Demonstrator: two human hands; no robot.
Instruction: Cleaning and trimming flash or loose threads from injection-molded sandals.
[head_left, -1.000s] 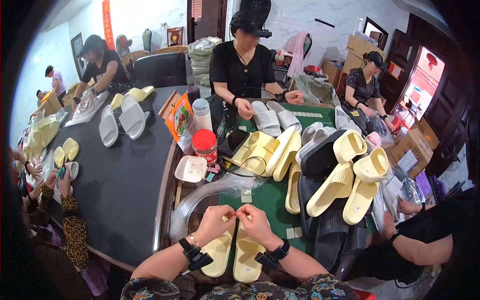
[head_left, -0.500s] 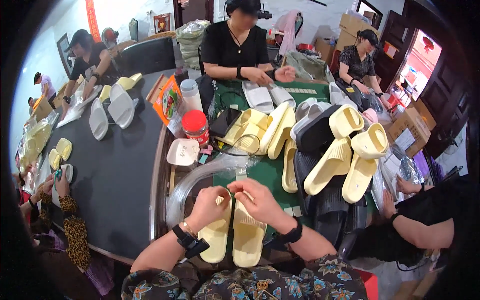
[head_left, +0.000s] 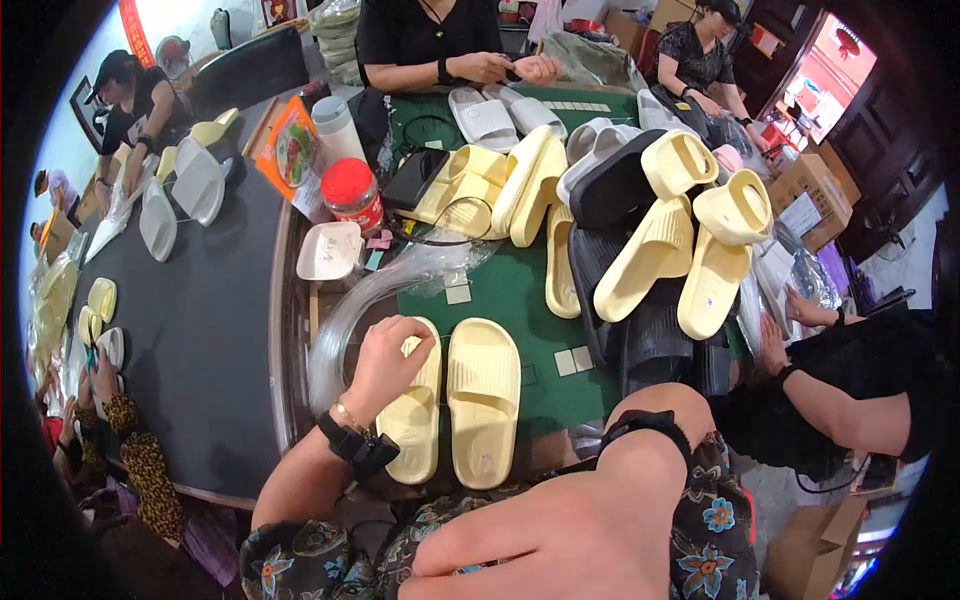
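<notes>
Left hand (head_left: 385,360) fingers closed on yellow slipper (head_left: 415,420) | right hand (head_left: 570,535) open (near lap) | green mat (head_left: 520,300) crowded

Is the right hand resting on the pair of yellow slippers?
No, the right hand is raised near the camera; only the left hand touches the yellow slippers.
</notes>
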